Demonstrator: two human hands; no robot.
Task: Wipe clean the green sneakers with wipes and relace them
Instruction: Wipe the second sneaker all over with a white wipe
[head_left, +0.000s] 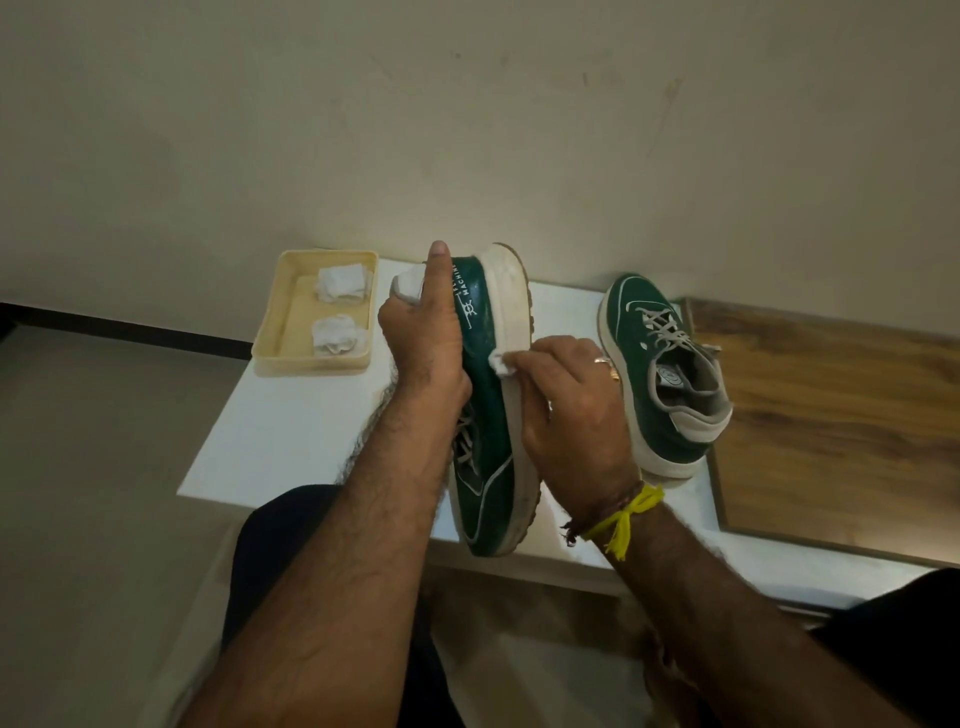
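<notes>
One green sneaker (488, 415) with a white sole is tipped on its side over the white table (291, 431), heel away from me. My left hand (426, 332) grips it at the heel, thumb pointing up along the green side. My right hand (566, 410) pinches a small white wipe (500, 364) against the sneaker where the green upper meets the sole. The second green sneaker (660, 364) stands upright on the table to the right, its grey laces threaded. The held sneaker's laces are partly hidden behind my left wrist.
A cream tray (270, 343) at the table's back left holds two crumpled white wipes (340, 283). A wooden panel (831, 415) lies to the right of the table. The wall stands close behind. My dark-clothed knees are under the table's near edge.
</notes>
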